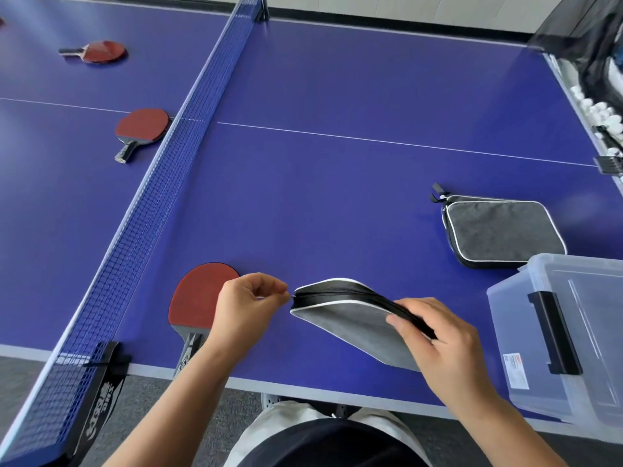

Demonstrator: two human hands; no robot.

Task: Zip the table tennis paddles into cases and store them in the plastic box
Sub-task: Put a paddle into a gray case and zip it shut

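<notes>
One blue table tennis table carries a clear plastic box at its right edge; just left of it, the right hand grips a grey paddle case tilted on the tabletop, while the left hand pinches its zipper pull at the case's left corner.

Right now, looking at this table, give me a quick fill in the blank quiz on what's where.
1. The left hand pinches the ____ pull of the grey case.
2. The right hand grips that case along its ____ edge.
3. The spare case lies beside the clear plastic ____.
4. The nearest paddle shows its ____ rubber.

Missing: zipper; zippered; box; red
</notes>
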